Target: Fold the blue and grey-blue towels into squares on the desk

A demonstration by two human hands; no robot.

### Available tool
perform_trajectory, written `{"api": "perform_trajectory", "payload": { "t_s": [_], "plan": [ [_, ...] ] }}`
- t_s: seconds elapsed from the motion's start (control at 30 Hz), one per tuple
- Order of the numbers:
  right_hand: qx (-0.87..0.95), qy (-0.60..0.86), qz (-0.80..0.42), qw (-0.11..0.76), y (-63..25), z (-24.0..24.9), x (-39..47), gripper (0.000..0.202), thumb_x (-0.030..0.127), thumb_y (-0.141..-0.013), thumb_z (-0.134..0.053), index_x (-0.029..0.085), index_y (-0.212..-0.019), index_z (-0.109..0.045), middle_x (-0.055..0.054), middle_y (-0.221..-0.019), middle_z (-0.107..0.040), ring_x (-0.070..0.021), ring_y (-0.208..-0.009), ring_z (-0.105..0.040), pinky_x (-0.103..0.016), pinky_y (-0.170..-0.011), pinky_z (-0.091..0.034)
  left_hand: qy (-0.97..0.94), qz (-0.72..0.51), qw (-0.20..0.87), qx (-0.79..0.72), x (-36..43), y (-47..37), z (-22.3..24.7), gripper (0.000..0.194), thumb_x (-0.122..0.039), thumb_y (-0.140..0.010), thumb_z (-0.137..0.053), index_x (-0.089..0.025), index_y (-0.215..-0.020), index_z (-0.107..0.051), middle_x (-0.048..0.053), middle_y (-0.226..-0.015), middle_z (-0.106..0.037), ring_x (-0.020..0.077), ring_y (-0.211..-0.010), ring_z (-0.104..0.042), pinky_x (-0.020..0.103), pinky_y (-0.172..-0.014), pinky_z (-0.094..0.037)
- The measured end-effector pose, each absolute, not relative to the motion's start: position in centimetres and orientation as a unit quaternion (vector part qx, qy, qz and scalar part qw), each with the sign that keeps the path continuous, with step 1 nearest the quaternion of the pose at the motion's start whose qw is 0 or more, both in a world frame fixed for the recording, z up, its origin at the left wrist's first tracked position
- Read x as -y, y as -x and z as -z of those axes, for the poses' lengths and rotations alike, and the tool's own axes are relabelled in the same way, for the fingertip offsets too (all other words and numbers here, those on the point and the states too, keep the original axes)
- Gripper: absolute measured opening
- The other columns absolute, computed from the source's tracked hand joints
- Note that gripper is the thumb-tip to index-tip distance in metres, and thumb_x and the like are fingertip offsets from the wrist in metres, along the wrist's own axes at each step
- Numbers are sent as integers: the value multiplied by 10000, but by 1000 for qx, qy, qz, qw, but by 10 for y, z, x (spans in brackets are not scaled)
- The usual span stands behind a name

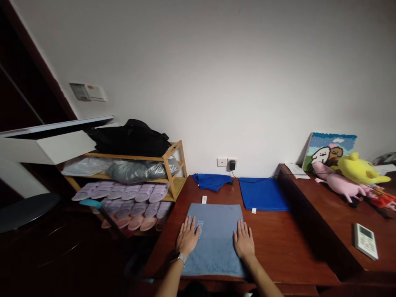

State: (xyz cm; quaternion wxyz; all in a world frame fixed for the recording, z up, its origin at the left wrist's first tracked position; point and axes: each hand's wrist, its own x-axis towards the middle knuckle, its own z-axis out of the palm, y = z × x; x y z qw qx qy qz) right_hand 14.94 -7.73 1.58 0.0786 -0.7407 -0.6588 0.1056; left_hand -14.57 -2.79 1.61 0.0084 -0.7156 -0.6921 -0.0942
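Note:
A grey-blue towel (216, 247) lies flat as a rough rectangle on the brown wooden table (278, 243), near its front edge. My left hand (188, 236) rests flat on the towel's left side, fingers stretched out, next to some pale lettering. On the right edge of the towel lies my right hand (244, 240), palm down with the fingers extended. Behind the towel are a crumpled blue cloth (212, 181) and, to the right, a flat, rectangular blue cloth (262, 194). A white tag (204, 199) shows just past the towel's far edge.
Left of the table stands a wooden shoe rack (173, 173) with several slippers (128, 192) and a black bag (131, 138) on top. A higher surface on the right holds plush toys (340, 181) and a white calculator-like device (366, 241). A black plug (232, 165) sits in the wall socket.

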Motion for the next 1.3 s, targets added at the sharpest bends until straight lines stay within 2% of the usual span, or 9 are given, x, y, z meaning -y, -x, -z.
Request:
{"api": "perform_trajectory", "payload": {
  "t_s": [0.1, 0.27, 0.6, 0.73, 0.87, 1.1, 1.3],
  "plan": [
    [652, 747, -103, 84, -149, -21, 66, 673, 465, -1042, -188, 148, -1633, -247, -64, -1700, -228, -260, -1584, -170, -484, -1286, -50, 717, 101, 15, 690, 28, 144, -15, 683, -502, -1019, -311, -124, -1582, -387, 158, -1670, -314, 294, -1558, -289, 491, -1263, -254],
    [665, 731, -121, 94, -155, -41, 25, 644, 438, -1050, -183, 194, -1647, -185, -10, -1720, -138, -225, -1594, -107, -431, -1281, -79, 713, 105, 23, 693, 26, 143, -11, 682, -503, -1019, -308, -132, -1588, -377, 151, -1672, -321, 289, -1561, -282, 483, -1265, -250],
    [657, 737, -109, 115, -155, -22, -6, 674, 387, -1033, -193, 71, -1628, -201, -75, -1711, -168, -201, -1590, -135, -371, -1286, -68, 714, 84, 27, 694, 24, 151, -4, 686, -527, -1020, -293, -160, -1595, -369, 127, -1686, -301, 291, -1562, -282, 493, -1256, -274],
    [655, 738, -112, 118, -155, -20, -7, 681, 387, -1027, -186, 64, -1627, -196, -69, -1712, -161, -198, -1590, -133, -369, -1288, -76, 700, 105, 43, 705, 14, 152, -4, 634, -477, -1027, -302, -151, -1548, -461, 139, -1650, -391, 290, -1523, -374, 474, -1238, -315],
    [655, 737, -109, 125, -156, -18, -8, 684, 391, -1026, -179, 65, -1626, -204, -67, -1710, -161, -202, -1590, -136, -370, -1290, -75, 730, 148, 61, 665, -17, 140, -12, 565, -409, -1024, -342, -169, -1498, -535, 115, -1629, -439, 283, -1521, -378, 477, -1258, -285],
    [658, 736, -103, 120, -156, -15, -8, 685, 411, -1029, -173, 81, -1629, -201, -54, -1711, -147, -195, -1591, -127, -366, -1290, -68, 751, 121, 7, 649, -68, 123, -16, 601, -469, -1027, -388, -200, -1561, -440, 117, -1656, -384, 276, -1544, -331, 481, -1261, -270],
    [657, 740, -94, 114, -156, -15, -9, 686, 411, -1030, -175, 80, -1630, -197, -61, -1711, -157, -194, -1590, -129, -364, -1289, -66, 749, 130, 19, 650, -71, 136, -4, 621, -526, -1032, -339, -233, -1574, -418, 107, -1672, -359, 275, -1555, -306, 478, -1259, -242]
  ]
}}
